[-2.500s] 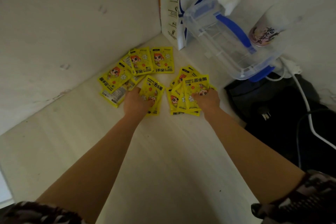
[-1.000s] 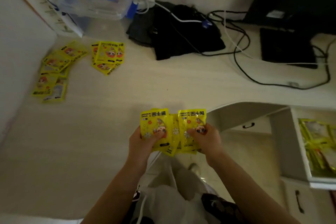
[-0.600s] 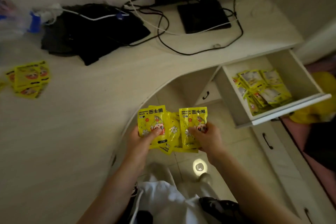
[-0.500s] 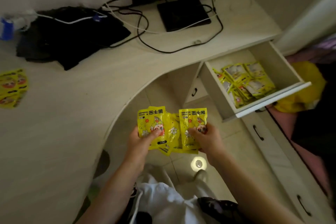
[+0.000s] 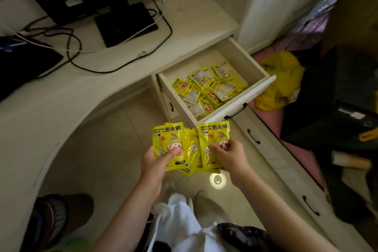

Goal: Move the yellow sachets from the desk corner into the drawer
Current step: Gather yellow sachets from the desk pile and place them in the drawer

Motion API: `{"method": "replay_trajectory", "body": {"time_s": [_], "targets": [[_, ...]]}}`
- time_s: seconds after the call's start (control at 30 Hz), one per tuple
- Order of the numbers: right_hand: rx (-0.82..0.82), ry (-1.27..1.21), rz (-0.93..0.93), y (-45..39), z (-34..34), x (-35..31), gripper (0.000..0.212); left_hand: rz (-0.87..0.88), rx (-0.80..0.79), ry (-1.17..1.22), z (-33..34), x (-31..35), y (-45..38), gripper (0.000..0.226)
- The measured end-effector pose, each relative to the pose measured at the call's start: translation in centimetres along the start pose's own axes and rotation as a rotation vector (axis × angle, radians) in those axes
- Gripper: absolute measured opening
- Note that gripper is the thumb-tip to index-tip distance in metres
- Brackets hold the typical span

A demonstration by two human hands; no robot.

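Observation:
I hold a fan of yellow sachets (image 5: 188, 145) in front of me, above the floor. My left hand (image 5: 155, 161) pinches the left part of the fan, thumb on the front sachet. The right part is pinched by my right hand (image 5: 230, 155), thumb on a printed face. Just beyond and to the right, the white drawer (image 5: 257, 92) stands pulled open. Several yellow sachets (image 5: 210, 88) lie loose inside it. The desk corner with the other sachets is out of view.
The curved white desk (image 5: 126, 67) carries a black monitor base (image 5: 124, 23), tangled cables (image 5: 71, 47) and a dark bag (image 5: 22, 63). Lower drawers with black handles (image 5: 253, 136) sit under the open one. A yellow bag (image 5: 280, 80) lies on the floor to the right.
I lifted sachets off the desk corner with both hands and turned right. The open drawer has come into view and now sits just beyond the sachets; the corner has left the view.

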State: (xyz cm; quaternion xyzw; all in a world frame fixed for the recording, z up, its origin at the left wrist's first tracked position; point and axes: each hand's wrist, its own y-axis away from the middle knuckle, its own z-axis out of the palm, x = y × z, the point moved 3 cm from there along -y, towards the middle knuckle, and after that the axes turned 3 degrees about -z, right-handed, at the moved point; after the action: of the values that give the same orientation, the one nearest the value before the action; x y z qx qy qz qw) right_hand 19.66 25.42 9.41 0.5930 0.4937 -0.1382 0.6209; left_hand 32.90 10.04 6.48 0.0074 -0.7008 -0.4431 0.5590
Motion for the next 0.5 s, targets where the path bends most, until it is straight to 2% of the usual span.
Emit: {"method": "replay_trajectory", "body": {"time_s": [0.5], "targets": [[0.051, -0.023, 0.039, -14.2, -3.3, -8.3, 0.016, -0.022, -0.033, -0.093, 10.8, 7.0, -11.5, 0.034]]}}
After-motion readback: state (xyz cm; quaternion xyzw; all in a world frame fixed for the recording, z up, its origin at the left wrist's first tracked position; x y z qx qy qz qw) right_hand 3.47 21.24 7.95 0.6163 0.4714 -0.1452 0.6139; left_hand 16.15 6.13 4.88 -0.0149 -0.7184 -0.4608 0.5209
